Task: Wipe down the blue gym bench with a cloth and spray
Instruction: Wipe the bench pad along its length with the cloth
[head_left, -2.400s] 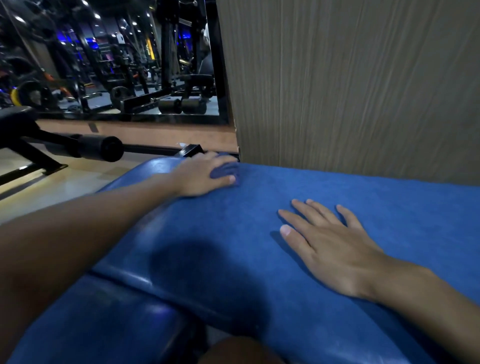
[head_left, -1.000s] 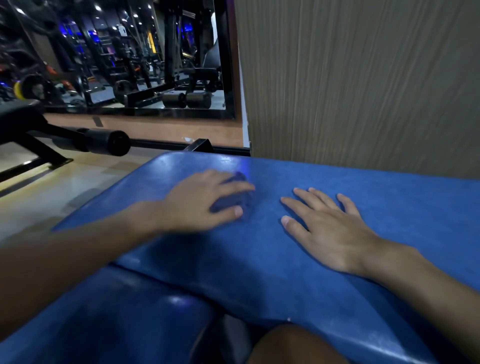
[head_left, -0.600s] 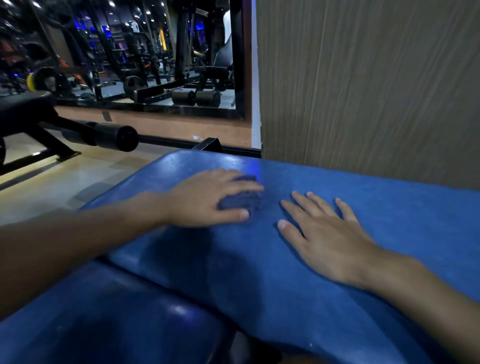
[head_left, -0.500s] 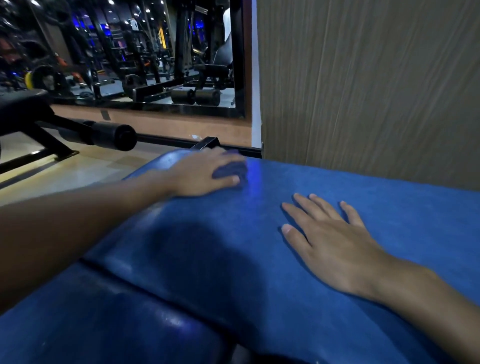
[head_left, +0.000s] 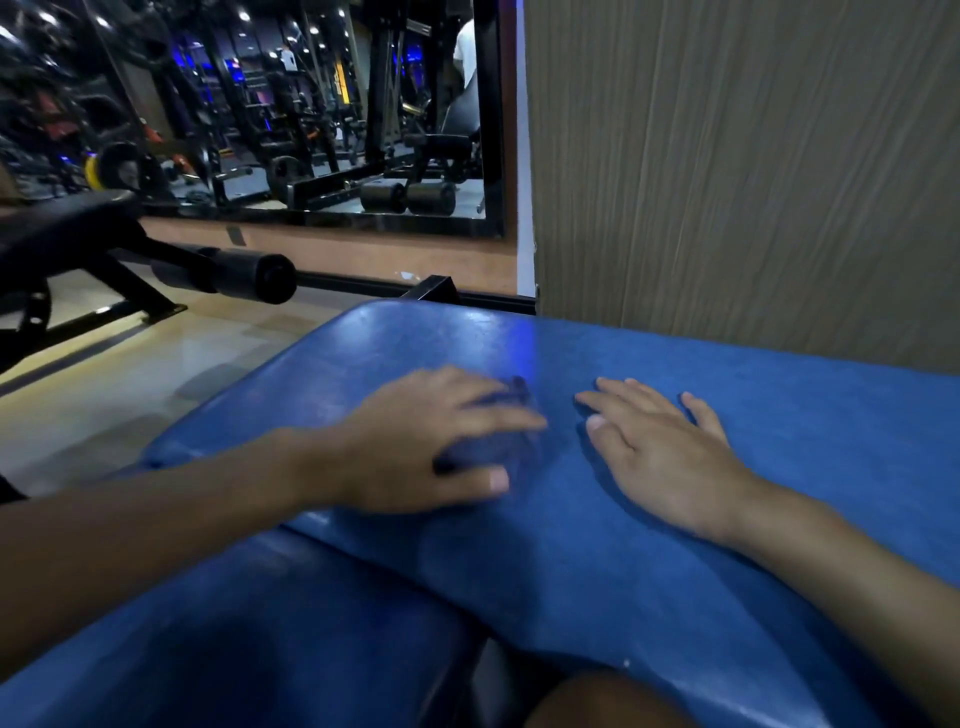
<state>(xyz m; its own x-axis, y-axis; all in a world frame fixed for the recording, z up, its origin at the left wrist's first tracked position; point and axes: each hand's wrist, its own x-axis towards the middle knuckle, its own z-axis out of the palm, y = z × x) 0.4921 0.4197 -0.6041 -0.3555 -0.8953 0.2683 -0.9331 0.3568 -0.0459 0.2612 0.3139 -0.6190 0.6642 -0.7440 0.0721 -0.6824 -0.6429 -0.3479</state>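
The left hand (head_left: 415, 441) lies palm down on the blue padded vinyl worktop (head_left: 623, 571), fingers spread and pressing on a small dark blue crumpled cloth (head_left: 493, 447). The cloth sits under the fingers and palm of this hand, its bunched folds showing between the index finger and the thumb and poking out a little past the fingertips toward the far edge of the pad. The hand is blurred, so the edges of the cloth are hard to trace. The thumb points toward the right, its nail pale against the pad, just beside the lower fold of the cloth. The right hand (head_left: 660, 457) rests flat and empty on the same pad, fingers loosely apart and pointing away and to the left, its thumb near the cloth but not touching it; a narrow strip of bare blue surface separates the two hands. Both bare forearms reach in from the near side. The worktop has a second blue cushion section (head_left: 234, 623) in the near left, set at an angle to the main pad with a seam between them. Behind the pad stands a grey-brown wood-grain wall panel (head_left: 727, 182). To the left of it a large black-framed wall mirror (head_left: 311, 130) shows dim gym machines, and a black padded roller bar (head_left: 244, 275) stands over the pale tiled floor (head_left: 130, 374).
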